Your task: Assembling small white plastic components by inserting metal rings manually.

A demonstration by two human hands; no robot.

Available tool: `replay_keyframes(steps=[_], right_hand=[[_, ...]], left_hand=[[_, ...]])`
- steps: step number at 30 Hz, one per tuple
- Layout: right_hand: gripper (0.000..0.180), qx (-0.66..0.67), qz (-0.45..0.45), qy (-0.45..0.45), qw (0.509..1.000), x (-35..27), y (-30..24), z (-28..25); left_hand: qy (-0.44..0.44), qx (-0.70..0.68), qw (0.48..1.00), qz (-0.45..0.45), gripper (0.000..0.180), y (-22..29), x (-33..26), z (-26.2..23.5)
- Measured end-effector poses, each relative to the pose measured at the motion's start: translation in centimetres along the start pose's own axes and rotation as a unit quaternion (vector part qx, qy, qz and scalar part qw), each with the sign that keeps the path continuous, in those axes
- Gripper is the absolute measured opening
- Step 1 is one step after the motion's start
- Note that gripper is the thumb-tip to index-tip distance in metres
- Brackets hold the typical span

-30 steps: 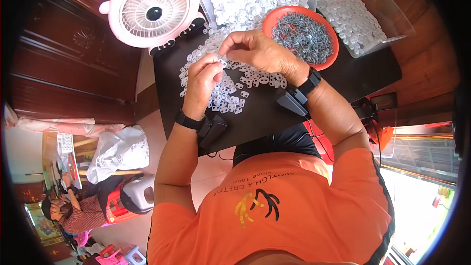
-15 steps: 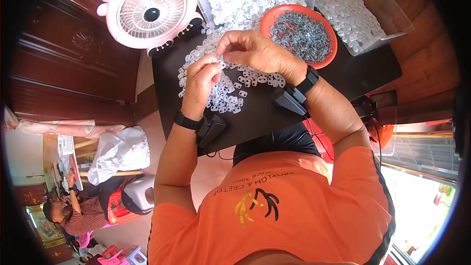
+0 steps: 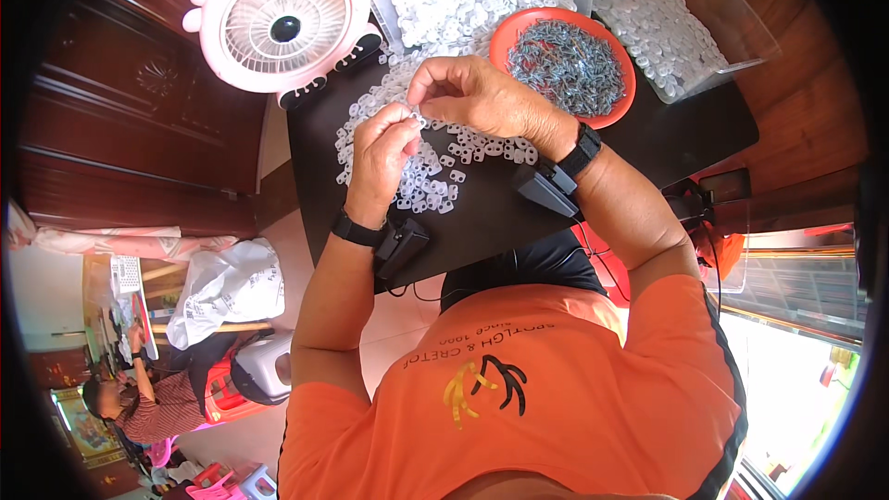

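Observation:
Over the dark table, my left hand pinches a small white plastic piece with holes between thumb and fingertips. My right hand meets it from the right, thumb and index finger closed together just above that piece. Whatever sits between the right fingertips is too small to make out. Beneath both hands spreads a loose heap of the same white plastic pieces. To the right of my right hand stands a red round dish full of thin grey metal pieces, perhaps nails or screws.
A pink-and-white fan stands at the far left of the table. Clear bins with more white pieces are at the back. Black devices are strapped to both wrists. Further left, another person sits beside a white bag.
Almost nothing differs. Both hands stay together at the same spot, with only a slight shift of the left hand and fingertips.

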State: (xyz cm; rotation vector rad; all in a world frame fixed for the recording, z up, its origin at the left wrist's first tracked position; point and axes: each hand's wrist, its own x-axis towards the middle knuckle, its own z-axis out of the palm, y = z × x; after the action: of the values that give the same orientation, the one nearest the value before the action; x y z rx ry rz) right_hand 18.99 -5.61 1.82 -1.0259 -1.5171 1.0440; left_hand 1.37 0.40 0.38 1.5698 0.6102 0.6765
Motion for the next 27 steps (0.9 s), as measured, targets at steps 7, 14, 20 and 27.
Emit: replay_keyframes(steps=[7,14,20,27], right_hand=[[0.014,-0.015,0.004,0.012,1.000,0.13,0.07,-0.17],[0.014,-0.010,0.008,-0.001,1.000,0.12,0.44,-0.24],[0.013,-0.017,0.015,0.001,1.000,0.04,0.11,-0.23],[0.013,-0.012,0.011,-0.001,1.000,0.04,0.41,-0.18]], left_hand=[[-0.013,0.010,1.000,0.005,0.020,0.07,0.01,-0.27],[-0.012,0.012,1.000,0.004,0.018,0.19,-0.02,-0.14],[-0.013,-0.008,1.000,0.003,0.018,0.08,0.03,-0.35],[-0.013,0.001,1.000,0.003,0.018,0.25,-0.03,-0.11]])
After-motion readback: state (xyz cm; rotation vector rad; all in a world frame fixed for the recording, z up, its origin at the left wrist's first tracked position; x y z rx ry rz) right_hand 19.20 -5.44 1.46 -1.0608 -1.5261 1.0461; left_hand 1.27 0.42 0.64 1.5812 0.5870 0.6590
